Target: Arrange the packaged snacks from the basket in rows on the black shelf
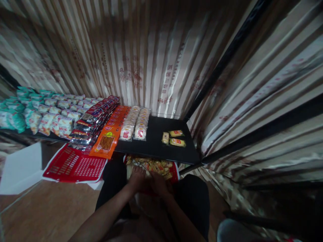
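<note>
Left hand and right hand met over the basket, grips indiscernible; three packets lay near the right edge of the shelf.

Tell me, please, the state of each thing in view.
Left hand, grip unclear.
Right hand, grip unclear.
Red plastic basket at the hands, holding yellow wrapped snacks.
Three yellow packets, grouped together.
Flat orange packets, overlapping.
Round white snacks in clear wrap, in two rows.
Striped beige fabric curtain, hanging.

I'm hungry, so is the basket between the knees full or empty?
Not empty: yellow packets show inside the basket. How full, I can't tell: its bottom is hidden.
</note>
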### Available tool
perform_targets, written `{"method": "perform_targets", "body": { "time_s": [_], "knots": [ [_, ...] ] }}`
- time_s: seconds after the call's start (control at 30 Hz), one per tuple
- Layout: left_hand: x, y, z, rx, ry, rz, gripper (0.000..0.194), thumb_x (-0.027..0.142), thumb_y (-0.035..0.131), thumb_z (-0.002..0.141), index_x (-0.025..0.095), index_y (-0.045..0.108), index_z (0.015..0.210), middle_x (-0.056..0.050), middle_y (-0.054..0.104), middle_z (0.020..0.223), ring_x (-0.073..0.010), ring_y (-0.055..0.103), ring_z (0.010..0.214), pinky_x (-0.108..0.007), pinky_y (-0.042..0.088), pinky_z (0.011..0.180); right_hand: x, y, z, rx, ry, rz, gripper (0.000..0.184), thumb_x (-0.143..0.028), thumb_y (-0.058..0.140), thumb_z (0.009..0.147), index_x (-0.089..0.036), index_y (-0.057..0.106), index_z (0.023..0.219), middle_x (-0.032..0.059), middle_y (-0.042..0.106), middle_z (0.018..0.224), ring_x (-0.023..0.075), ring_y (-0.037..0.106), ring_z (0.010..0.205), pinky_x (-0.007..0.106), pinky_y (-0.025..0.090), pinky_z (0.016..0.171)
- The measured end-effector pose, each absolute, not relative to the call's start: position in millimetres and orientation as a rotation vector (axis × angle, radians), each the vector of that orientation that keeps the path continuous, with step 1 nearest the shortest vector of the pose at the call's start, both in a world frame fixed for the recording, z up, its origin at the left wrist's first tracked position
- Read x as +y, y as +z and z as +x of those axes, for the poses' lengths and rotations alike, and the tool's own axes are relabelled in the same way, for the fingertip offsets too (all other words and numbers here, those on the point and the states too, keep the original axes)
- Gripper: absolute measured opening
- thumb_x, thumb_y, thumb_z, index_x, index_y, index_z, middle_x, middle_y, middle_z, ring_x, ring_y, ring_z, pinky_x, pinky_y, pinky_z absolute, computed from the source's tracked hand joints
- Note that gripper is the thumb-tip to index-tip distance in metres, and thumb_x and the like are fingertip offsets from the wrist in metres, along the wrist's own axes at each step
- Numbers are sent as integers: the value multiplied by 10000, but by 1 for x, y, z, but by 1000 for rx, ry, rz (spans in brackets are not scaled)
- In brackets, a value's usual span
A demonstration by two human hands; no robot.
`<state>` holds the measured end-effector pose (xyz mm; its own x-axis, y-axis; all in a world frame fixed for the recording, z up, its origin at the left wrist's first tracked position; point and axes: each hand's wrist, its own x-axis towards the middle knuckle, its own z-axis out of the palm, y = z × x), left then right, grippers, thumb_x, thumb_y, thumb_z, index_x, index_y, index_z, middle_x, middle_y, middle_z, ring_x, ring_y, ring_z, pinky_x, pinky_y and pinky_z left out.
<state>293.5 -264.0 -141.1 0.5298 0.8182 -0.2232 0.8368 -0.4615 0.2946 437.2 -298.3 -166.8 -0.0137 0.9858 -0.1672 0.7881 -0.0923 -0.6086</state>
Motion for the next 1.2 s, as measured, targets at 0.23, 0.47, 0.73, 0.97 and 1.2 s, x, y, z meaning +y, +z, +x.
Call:
{"method": "perform_targets", "body": {
  "time_s": [0.23, 0.47, 0.73, 0.97, 1.2],
  "knots": [
    [-253, -129, 292, 1262, -89, 2472, 279, 152, 428, 837, 124, 611, 1046, -147, 603, 1118, -263, 498, 1124, -429, 277, 1037, -296, -160, 430, -1877, 815, -1832, 331, -164, 465, 785, -194, 668, 1044, 98, 652, 1121, 215, 571, 1066, 326, 385, 954],
    [-240, -132, 295, 1157, -5, 2441, 261, 75, 413, 815, 149, 620, 955, -116, 647, 1030, -224, 551, 1046, -434, 226, 1059, -294, -163, 431, -1835, 736, -1867, 195, -149, 485, 766, -172, 671, 819, 101, 669, 968, 222, 581, 962, 332, 421, 877],
    [-227, -133, 303, 1054, 56, 2387, 106, 166, 513, 816, 159, 585, 893, -74, 659, 932, -206, 575, 971, -370, 304, 991, -296, -166, 443, -1662, 701, -1760, 158, -274, 465, 807, -201, 606, 797, 75, 659, 863, 220, 590, 861, 355, 434, 819],
    [-228, -121, 307, 1017, 68, 2405, 225, 107, 499, 782, 154, 614, 970, -97, 641, 1020, -223, 536, 1048, -359, 329, 977, -295, -176, 443, -1384, 994, -1654, 304, -461, 392, 812, -214, 570, 808, 48, 648, 794, 189, 601, 745, 313, 468, 696],
    [-230, -128, 308, 996, 6, 2404, 279, 90, 514, 730, 129, 650, 970, -130, 653, 1005, -248, 555, 1032, -347, 365, 953, -297, -200, 444, -1103, 1291, -1442, 432, -597, 572, 639, -216, 617, 837, 72, 678, 857, 232, 620, 799, 379, 487, 757]
  ]
}}
